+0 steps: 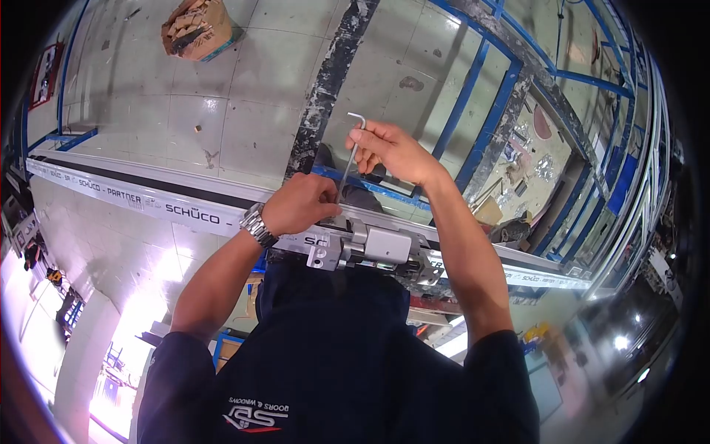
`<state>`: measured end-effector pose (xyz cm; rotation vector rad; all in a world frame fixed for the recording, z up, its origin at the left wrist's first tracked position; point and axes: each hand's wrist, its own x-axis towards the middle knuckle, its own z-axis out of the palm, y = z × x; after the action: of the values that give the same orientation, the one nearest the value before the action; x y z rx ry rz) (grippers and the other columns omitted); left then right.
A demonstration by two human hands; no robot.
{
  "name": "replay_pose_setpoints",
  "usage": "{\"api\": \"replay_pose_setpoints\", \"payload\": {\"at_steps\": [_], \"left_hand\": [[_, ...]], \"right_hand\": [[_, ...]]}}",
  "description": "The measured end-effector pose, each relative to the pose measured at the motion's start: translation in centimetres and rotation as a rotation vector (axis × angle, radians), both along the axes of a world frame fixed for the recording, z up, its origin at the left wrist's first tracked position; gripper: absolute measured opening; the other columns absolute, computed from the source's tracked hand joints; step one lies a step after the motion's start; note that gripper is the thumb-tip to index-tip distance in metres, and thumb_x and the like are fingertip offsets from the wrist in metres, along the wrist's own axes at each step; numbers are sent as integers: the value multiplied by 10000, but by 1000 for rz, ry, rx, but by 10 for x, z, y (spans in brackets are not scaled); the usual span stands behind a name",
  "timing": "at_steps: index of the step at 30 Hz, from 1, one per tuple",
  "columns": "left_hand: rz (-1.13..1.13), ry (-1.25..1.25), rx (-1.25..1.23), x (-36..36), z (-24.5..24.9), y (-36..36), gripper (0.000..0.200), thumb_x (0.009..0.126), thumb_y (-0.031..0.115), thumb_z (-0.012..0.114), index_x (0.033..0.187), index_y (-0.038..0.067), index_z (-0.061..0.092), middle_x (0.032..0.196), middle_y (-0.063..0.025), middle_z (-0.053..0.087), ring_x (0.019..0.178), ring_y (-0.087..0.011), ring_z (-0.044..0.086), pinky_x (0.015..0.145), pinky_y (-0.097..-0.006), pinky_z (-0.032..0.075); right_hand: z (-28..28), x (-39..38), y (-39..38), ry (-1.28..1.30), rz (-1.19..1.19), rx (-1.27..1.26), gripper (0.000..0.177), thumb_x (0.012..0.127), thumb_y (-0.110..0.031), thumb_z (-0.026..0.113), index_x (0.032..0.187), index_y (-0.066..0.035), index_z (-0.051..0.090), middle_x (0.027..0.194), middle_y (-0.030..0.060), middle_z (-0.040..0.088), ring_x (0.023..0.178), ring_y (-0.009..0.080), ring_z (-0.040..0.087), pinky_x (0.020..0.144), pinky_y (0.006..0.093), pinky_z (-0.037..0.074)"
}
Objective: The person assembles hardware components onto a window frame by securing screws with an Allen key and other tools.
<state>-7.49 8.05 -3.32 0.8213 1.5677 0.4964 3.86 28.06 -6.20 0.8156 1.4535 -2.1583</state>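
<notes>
My right hand [388, 152] pinches a silver hex key [350, 163] near its bent upper end. The key's long shaft slants down to the fingers of my left hand [299, 203]. Those fingers are curled closed at the shaft's lower end, over a long aluminium profile [194, 214] wrapped in printed protective film. What they pinch there is hidden. A metal watch circles my left wrist. Just beside the left fingers, a silver metal fitting [388, 246], hinge-like with blocks and holes, sits on the profile close to my body.
The profile runs across the whole view in front of me. Beyond it a worn dark beam [325, 96] and blue metal frames [481, 122] stand over the tiled floor. A torn cardboard box [198, 33] holds scraps. Debris litters the floor at right.
</notes>
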Motion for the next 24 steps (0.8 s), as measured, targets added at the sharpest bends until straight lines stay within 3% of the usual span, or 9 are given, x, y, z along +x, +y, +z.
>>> {"api": "replay_pose_setpoints", "payload": {"at_steps": [5, 8, 11, 14, 17, 24], "left_hand": [[29, 74, -19, 2, 7, 5, 275, 832, 264, 738, 813, -8, 702, 716, -176, 684, 698, -336, 684, 684, -415, 516], [188, 144, 175, 11, -6, 2, 297, 858, 280, 720, 785, -6, 695, 692, -168, 675, 678, -335, 678, 666, -408, 511], [135, 176, 214, 13, -14, 1, 291, 877, 256, 691, 762, -11, 686, 643, -163, 658, 635, -310, 679, 629, -393, 511], [222, -77, 105, 12, -23, -4, 277, 910, 200, 665, 755, -29, 665, 674, -101, 678, 560, -154, 626, 558, -307, 487], [208, -64, 104, 10, -19, -3, 270, 911, 177, 654, 734, -27, 662, 671, -82, 686, 546, -119, 628, 528, -287, 492], [208, 62, 143, 13, -18, -2, 291, 915, 185, 660, 741, -48, 664, 661, -117, 689, 547, -160, 674, 511, -315, 501]], "right_hand": [[-2, -2, -11, -71, -26, 60, 317, 1011, -349, 592, 944, -46, 653, 771, 14, 619, 664, 100, 621, 624, 247, 516], [1, -3, -16, -145, -52, 152, 299, 1004, -330, 606, 941, -42, 656, 780, 14, 624, 640, 93, 612, 612, 243, 515], [9, -2, -22, -183, -67, 270, 263, 994, -293, 625, 969, -36, 674, 798, 11, 641, 672, 86, 617, 630, 243, 517], [9, 6, -30, -42, -180, 108, 247, 978, -259, 649, 990, -16, 690, 811, 7, 658, 707, 80, 621, 649, 243, 517], [0, 7, -31, -46, -193, 49, 215, 958, -241, 675, 1022, -37, 696, 857, 8, 683, 729, 82, 622, 672, 252, 525], [-2, 10, -41, -48, -267, 49, 198, 953, -233, 681, 985, -38, 684, 861, 13, 686, 724, 85, 608, 679, 248, 511]]}}
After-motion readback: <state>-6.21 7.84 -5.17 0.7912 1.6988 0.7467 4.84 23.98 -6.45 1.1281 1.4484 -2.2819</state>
